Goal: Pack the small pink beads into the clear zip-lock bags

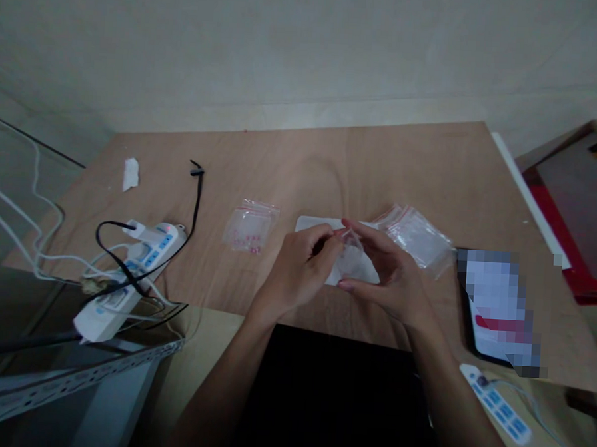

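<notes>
Both my hands meet over a white tray [311,222] on the wooden table, around a small clear zip bag [351,254]. My left hand [304,257] pinches the bag's upper edge between thumb and fingers. On the other side, my right hand [393,272] has its fingers at the bag's top and its thumb low by the tray. Whether anything lies inside this bag is too blurred to tell. To the left rest zip bags [251,224] with small pinkish-red pieces in them. A pile of clear zip bags [418,236] with red seal lines lies just right of my hands.
A power strip [151,256] with plugs and tangled cables occupies the table's left edge. Behind it are a black cable [198,198] and a white scrap [130,174]. At right lies a phone [499,307]; below it is another power strip [496,404]. A wall rises behind the table.
</notes>
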{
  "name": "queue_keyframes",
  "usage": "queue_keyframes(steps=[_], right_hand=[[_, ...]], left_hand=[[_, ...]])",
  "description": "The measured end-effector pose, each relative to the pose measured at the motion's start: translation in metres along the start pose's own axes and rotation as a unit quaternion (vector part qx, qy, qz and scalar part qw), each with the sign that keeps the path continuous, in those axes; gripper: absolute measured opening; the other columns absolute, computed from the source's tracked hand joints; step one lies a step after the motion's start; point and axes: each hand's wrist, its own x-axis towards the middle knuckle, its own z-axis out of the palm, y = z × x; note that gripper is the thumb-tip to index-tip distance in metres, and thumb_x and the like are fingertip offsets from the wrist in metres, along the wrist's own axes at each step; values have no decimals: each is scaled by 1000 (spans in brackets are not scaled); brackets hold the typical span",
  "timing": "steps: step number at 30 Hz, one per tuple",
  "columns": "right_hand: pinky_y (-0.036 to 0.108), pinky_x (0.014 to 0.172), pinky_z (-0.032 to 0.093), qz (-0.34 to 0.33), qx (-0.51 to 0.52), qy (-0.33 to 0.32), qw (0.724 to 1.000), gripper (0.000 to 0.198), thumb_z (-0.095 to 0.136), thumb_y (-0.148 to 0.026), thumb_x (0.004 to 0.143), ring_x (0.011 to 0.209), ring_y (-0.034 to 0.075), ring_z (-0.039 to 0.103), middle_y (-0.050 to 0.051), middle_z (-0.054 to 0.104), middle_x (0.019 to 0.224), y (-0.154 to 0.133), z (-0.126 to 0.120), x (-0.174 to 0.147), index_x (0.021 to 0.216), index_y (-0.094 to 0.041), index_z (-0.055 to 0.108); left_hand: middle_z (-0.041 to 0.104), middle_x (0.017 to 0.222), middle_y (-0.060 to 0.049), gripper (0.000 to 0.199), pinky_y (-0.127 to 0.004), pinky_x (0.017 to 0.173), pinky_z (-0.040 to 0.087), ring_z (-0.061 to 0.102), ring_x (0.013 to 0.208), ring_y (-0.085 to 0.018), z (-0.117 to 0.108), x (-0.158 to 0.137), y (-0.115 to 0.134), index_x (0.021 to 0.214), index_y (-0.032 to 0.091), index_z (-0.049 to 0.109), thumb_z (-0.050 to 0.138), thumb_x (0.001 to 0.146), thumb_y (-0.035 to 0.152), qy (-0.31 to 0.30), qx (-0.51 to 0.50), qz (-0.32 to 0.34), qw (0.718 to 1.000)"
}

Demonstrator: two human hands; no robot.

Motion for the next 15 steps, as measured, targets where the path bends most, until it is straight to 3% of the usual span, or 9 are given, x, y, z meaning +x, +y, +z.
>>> queue_keyframes(steps=[2,5,9,12,13,15], right_hand=[[46,101,50,-11,-5,16,1000,74,88,-37,60,116,26,63,7,67,127,0,3,-2,128,-30,60],[44,98,52,-41,-24,50,998,56,82,-31,69,110,23,66,6,71,119,1,5,-2,121,-29,65],[40,87,55,-68,-86,37,993,41,75,-32,77,94,21,70,4,75,102,-6,-5,9,117,-26,67],[35,80,55,-124,-214,-62,967,37,73,-35,80,88,20,69,5,74,99,-25,-17,32,115,-24,69],[35,79,54,-144,-274,-123,943,34,72,-33,81,89,21,69,6,73,100,-32,-20,42,113,-23,69],[37,80,52,-175,-403,-247,864,29,72,-26,80,90,23,67,7,72,98,-46,-22,60,108,-20,71]], left_hand=[[46,56,5,31,-27,53,30,43,55,-10,0,0,1,61,19,47,48,90,30,7,-11,8,1000],[42,54,5,32,-27,53,30,40,54,-10,1,0,3,57,20,43,51,86,31,19,-28,-7,999],[45,57,3,31,-26,55,35,44,55,-11,4,8,-3,58,20,44,48,86,33,103,-152,-53,982],[56,67,-1,36,-27,63,44,55,63,-13,10,18,-12,71,19,56,35,94,37,124,-333,-145,923],[58,69,-2,40,-28,66,46,58,64,-14,12,21,-14,75,18,57,31,96,38,107,-396,-188,892],[58,67,-3,46,-30,69,48,60,65,-16,17,25,-16,76,17,57,24,99,38,75,-499,-255,825]])
